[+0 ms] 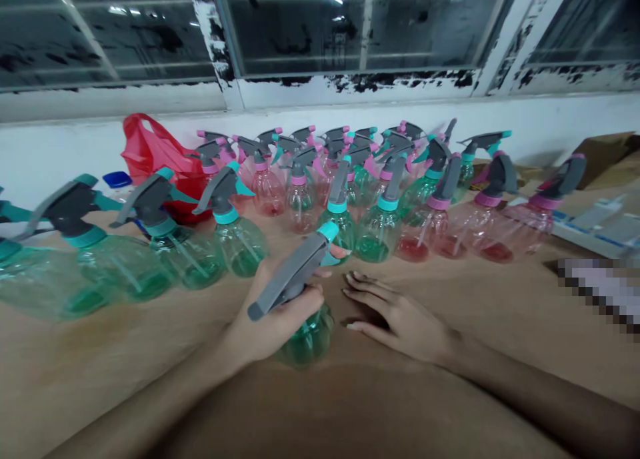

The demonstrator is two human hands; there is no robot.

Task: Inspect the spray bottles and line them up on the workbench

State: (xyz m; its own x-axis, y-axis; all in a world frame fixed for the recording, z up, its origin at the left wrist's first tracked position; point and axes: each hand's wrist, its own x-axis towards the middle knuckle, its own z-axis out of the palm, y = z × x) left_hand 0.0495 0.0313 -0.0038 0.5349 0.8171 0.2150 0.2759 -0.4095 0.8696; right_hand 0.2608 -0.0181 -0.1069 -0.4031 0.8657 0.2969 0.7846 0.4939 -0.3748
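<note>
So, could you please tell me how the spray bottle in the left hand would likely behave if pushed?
Once out of the left hand, the spray bottle might tip when nudged high up, since its bulky grey trigger head juts out at the top. The translucent green body looks like plastic, so probably light. Its glossy surface may feel slippery.

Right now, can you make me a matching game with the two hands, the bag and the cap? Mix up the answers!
Things:
1. bag
2. left hand
3. cap
4. right hand

Clues:
A. palm down, holding nothing
B. blue
C. gripping a spray bottle
D. red

Right pairs: 1-D, 2-C, 3-B, 4-A
</note>
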